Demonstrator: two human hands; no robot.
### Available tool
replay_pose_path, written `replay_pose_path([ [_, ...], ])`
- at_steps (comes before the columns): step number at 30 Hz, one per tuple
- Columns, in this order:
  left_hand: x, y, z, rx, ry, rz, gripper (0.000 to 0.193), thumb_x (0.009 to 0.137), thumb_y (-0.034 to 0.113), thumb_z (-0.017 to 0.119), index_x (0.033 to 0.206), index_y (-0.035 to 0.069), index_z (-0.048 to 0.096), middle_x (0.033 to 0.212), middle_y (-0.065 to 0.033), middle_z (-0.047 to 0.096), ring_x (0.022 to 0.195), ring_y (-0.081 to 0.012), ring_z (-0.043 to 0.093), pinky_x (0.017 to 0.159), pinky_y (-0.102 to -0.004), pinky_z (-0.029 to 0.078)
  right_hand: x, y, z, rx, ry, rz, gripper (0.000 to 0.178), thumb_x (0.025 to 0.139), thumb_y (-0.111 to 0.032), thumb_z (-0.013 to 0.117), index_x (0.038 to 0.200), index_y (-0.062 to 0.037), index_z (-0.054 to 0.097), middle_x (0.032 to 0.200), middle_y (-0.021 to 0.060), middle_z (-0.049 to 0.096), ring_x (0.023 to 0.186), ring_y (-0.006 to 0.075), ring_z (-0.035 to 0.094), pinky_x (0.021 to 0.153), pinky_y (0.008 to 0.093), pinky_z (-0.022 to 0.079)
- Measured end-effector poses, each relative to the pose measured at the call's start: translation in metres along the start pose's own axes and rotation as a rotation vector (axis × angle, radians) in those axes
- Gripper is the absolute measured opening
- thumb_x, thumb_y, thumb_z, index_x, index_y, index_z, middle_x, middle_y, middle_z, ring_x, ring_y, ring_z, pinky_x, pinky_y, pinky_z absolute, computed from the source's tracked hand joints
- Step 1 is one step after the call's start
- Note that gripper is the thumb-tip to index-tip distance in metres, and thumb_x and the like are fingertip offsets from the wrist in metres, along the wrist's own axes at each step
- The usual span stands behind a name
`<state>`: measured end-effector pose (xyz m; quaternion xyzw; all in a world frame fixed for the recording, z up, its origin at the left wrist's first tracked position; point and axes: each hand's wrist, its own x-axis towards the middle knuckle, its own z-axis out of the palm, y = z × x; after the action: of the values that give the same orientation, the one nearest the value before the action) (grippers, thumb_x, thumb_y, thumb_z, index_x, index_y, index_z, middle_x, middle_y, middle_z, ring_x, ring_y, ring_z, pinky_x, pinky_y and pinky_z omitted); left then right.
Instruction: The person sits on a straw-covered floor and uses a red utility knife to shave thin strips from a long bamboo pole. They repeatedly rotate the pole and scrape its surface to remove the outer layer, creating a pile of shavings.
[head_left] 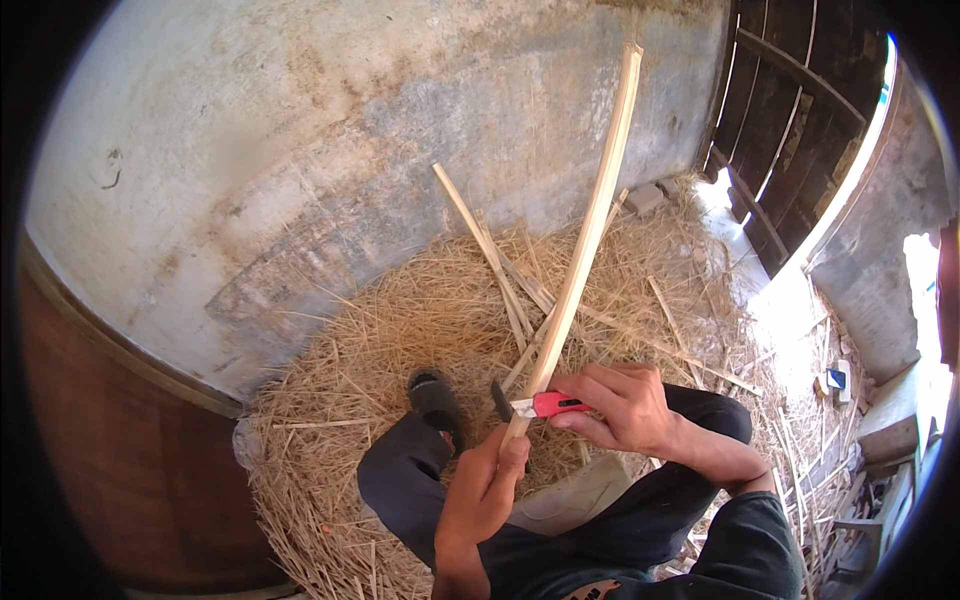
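Observation:
A long pale strip of wood or bamboo (592,225) slants up and away from my lap toward the wall. Its near end is gripped by my left hand (485,490), fingers wrapped round it. My right hand (622,408) is closed on the red handle of a utility knife (553,404). The knife's head lies across the strip just above my left hand, and the dark blade sticks out past the strip's left side. I cannot tell how deep the blade sits in the wood.
Straw-like shavings (380,320) cover the floor round my legs. Loose strips (480,235) lean and lie beyond my knees. A stained wall (330,150) rises ahead, a dark plank door (790,110) stands at the far right, and a brown panel (120,440) is at left.

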<state>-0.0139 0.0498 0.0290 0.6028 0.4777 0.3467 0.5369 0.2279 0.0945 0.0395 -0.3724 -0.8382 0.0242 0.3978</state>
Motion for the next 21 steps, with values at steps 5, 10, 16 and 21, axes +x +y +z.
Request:
replay_pose_path([
  [5,0.003,0.004,0.01,0.121,0.094,0.08,0.041,0.116,0.035,0.049,0.1,-0.002,0.059,0.062,-0.0129,0.052,0.052,-0.0246,0.054,0.053,-0.041,0.039,-0.001,0.0,0.001,-0.097,0.062,-0.019,0.038,0.088,-0.037,0.086,0.114,-0.0113,0.077,0.073,-0.0005,0.06,0.055,0.0177,0.065,0.048,0.0324,0.05],
  [10,0.001,0.01,0.017,0.215,0.168,0.07,0.04,0.116,0.033,0.05,0.096,-0.001,0.056,0.063,-0.0188,0.052,0.055,-0.0403,0.057,0.054,-0.0456,0.039,0.0,0.001,-0.004,-0.157,0.057,-0.015,0.037,0.087,-0.038,0.086,0.114,-0.013,0.078,0.071,-0.0022,0.06,0.052,0.0161,0.063,0.046,0.0317,0.049],
  [16,0.001,0.007,0.017,0.245,0.185,0.066,0.039,0.116,0.032,0.049,0.097,-0.001,0.056,0.063,-0.0195,0.054,0.057,-0.0434,0.058,0.054,-0.048,0.04,0.002,0.003,-0.003,-0.186,0.066,-0.01,0.037,0.088,-0.039,0.086,0.114,-0.014,0.08,0.07,-0.0033,0.059,0.05,0.0154,0.062,0.045,0.0306,0.047],
  [21,-0.003,0.003,0.016,0.278,0.195,0.048,0.038,0.116,0.031,0.049,0.098,-0.001,0.058,0.064,-0.0205,0.055,0.059,-0.0447,0.06,0.054,-0.049,0.041,0.003,0.004,-0.001,-0.218,0.055,-0.017,0.037,0.088,-0.041,0.086,0.113,-0.0143,0.08,0.069,-0.0038,0.06,0.05,0.0149,0.063,0.045,0.0299,0.047],
])
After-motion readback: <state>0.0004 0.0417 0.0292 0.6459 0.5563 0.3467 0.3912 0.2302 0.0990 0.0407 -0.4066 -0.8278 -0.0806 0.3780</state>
